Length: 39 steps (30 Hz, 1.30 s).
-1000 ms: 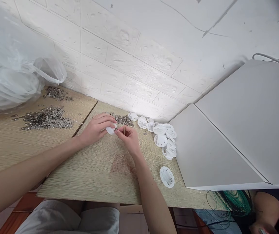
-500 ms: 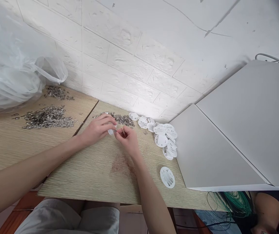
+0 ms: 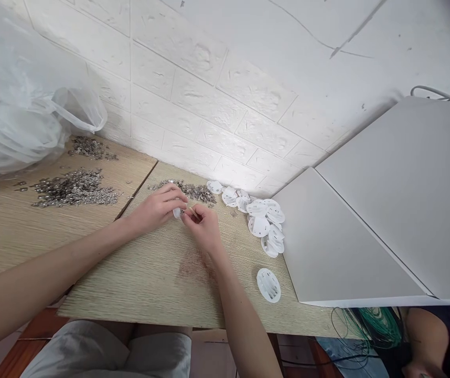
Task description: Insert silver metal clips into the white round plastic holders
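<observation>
My left hand (image 3: 163, 206) is closed on a white plastic disc (image 3: 177, 212), most of which its fingers hide. Right against it, my right hand (image 3: 203, 224) pinches something small at the disc's edge; a thin pale strip shows between thumb and forefinger, but its kind is unclear. Just behind both hands lies a heap of small metal pieces (image 3: 199, 192). To their right, several white discs with slots (image 3: 259, 226) are piled along the wall and the white box. One more white disc (image 3: 268, 285) lies alone nearer the table's front edge.
Two more heaps of metal parts (image 3: 76, 188) lie at the left, before a large plastic bag (image 3: 16, 105). A big white box (image 3: 351, 241) bounds the right side. Beyond it, green wires (image 3: 378, 325) hang near another person's arm (image 3: 425, 336).
My right hand has shifted slightly left, closer against the disc in my left hand. The whole view has moved a little; the piles look unchanged.
</observation>
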{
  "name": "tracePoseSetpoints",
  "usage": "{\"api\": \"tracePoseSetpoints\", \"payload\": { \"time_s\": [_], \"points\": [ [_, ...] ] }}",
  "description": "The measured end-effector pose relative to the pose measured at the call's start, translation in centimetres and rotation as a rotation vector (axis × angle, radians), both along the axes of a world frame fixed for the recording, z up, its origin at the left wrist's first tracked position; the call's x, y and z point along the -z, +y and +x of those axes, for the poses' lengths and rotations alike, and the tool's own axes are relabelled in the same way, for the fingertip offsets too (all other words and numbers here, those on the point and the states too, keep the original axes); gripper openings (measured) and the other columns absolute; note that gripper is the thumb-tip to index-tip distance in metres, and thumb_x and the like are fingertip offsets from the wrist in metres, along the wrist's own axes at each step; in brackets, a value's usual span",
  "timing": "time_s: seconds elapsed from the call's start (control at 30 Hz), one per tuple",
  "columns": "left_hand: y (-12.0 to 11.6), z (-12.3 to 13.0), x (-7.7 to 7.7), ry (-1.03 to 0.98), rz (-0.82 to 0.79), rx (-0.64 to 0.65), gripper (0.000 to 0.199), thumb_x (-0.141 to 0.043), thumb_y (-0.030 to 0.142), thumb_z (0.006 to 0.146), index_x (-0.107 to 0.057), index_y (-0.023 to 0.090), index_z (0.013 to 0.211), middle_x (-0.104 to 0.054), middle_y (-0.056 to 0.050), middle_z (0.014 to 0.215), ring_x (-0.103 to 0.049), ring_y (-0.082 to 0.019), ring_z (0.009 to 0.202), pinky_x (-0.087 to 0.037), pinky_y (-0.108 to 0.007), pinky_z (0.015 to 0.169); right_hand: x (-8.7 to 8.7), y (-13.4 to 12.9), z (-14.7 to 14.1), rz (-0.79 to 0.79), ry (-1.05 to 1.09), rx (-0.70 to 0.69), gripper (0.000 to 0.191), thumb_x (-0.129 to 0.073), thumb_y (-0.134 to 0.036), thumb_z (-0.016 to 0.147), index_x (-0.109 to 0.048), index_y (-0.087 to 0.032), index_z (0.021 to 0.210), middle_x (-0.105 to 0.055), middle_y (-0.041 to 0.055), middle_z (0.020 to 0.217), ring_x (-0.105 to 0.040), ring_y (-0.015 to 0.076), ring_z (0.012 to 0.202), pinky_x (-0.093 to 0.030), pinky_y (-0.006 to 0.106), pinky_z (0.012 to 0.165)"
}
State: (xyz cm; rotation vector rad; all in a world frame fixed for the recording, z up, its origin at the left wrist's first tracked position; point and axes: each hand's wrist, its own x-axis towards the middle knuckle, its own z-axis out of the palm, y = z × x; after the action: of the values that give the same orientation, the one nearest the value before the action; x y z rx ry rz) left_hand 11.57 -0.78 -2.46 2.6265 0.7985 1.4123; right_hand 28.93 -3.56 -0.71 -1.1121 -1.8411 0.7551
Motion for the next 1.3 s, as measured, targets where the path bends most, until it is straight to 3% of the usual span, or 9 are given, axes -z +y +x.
{"api": "tracePoseSetpoints", "payload": {
  "time_s": [0.23, 0.5, 0.7, 0.77, 0.87, 0.97, 1.13, 1.3],
  "points": [
    [-0.3, 0.2, -0.5, -0.074, -0.050, -0.027, 0.018, -0.050, 0.022, 0.091, -0.067, 0.020, 0.087, -0.070, -0.008, 0.099, -0.055, -0.021, 0.098, -0.049, -0.041, 0.085, -0.4, -0.2, -0.2, -0.131, 0.105, 0.012, 0.019, -0.059, -0.029, 0.076, -0.049, -0.020, 0.062, -0.044, -0.0040, 0.057, -0.037, 0.0098, 0.055, -0.030, 0.024, 0.053],
    [-0.2, 0.2, -0.5, -0.086, -0.136, -0.031, 0.016, -0.052, 0.023, 0.090, -0.068, 0.020, 0.088, -0.071, -0.007, 0.096, -0.057, -0.021, 0.096, -0.047, -0.036, 0.085, -0.2, 0.5, 0.4, -0.194, 0.323, 0.078, 0.017, -0.060, -0.034, 0.076, -0.053, -0.019, 0.069, -0.057, -0.0010, 0.063, -0.051, 0.0118, 0.059, -0.042, 0.026, 0.060],
    [-0.9, 0.7, -1.0, -0.068, -0.550, -0.161, 0.037, -0.056, 0.031, 0.084, -0.059, 0.021, 0.119, -0.068, -0.002, 0.086, -0.056, -0.014, 0.061, -0.045, -0.028, 0.062, -0.3, 0.9, 1.1, -0.162, 0.301, 0.181, 0.019, -0.064, -0.038, 0.072, -0.061, -0.020, 0.068, -0.045, -0.0037, 0.057, -0.040, 0.0113, 0.055, -0.037, 0.026, 0.055],
    [-1.0, 0.9, -1.2, -0.099, -0.711, -0.105, 0.042, -0.057, 0.034, 0.082, -0.057, 0.020, 0.122, -0.068, -0.001, 0.082, -0.057, -0.015, 0.061, -0.045, -0.026, 0.058, -0.3, 1.0, 1.2, -0.159, 0.340, 0.207, 0.019, -0.066, -0.039, 0.071, -0.062, -0.020, 0.069, -0.046, -0.0032, 0.059, -0.040, 0.0117, 0.057, -0.037, 0.027, 0.056],
    [-1.0, 1.1, -1.3, -0.188, -0.831, 0.004, 0.037, -0.059, 0.034, 0.080, -0.062, 0.019, 0.113, -0.070, -0.004, 0.095, -0.064, -0.019, 0.079, -0.050, -0.027, 0.066, -0.2, 1.1, 1.4, -0.137, 0.366, 0.240, 0.021, -0.068, -0.039, 0.070, -0.062, -0.019, 0.070, -0.049, -0.0027, 0.061, -0.041, 0.0114, 0.058, -0.038, 0.026, 0.056],
    [-0.8, 1.2, -1.1, -0.221, -0.883, 0.043, 0.034, -0.060, 0.035, 0.079, -0.066, 0.017, 0.107, -0.070, -0.006, 0.104, -0.065, -0.022, 0.090, -0.052, -0.028, 0.070, -0.2, 1.1, 1.6, -0.042, 0.254, 0.238, 0.019, -0.065, -0.037, 0.075, -0.064, -0.018, 0.073, -0.054, -0.0012, 0.065, -0.044, 0.0118, 0.060, -0.039, 0.026, 0.057],
    [-0.5, 1.2, -0.6, -0.278, -1.026, 0.031, 0.041, -0.063, 0.039, 0.075, -0.066, 0.016, 0.109, -0.071, -0.008, 0.094, -0.067, -0.024, 0.081, -0.051, -0.026, 0.051, 0.1, 1.0, 1.4, 0.222, -0.038, 0.173, 0.015, -0.057, -0.024, 0.084, -0.070, -0.018, 0.081, -0.061, 0.0033, 0.078, -0.053, 0.0142, 0.071, -0.043, 0.026, 0.062],
    [-0.3, 1.4, 0.1, -0.327, -1.046, 0.069, 0.039, -0.066, 0.038, 0.074, -0.069, 0.017, 0.106, -0.071, -0.007, 0.092, -0.067, -0.023, 0.078, -0.054, -0.028, 0.053, 0.9, 1.1, 1.4, 0.321, -0.188, 0.193, 0.015, -0.057, -0.019, 0.086, -0.072, -0.017, 0.087, -0.061, 0.0056, 0.083, -0.057, 0.0159, 0.077, -0.046, 0.028, 0.067]
  ]
}}
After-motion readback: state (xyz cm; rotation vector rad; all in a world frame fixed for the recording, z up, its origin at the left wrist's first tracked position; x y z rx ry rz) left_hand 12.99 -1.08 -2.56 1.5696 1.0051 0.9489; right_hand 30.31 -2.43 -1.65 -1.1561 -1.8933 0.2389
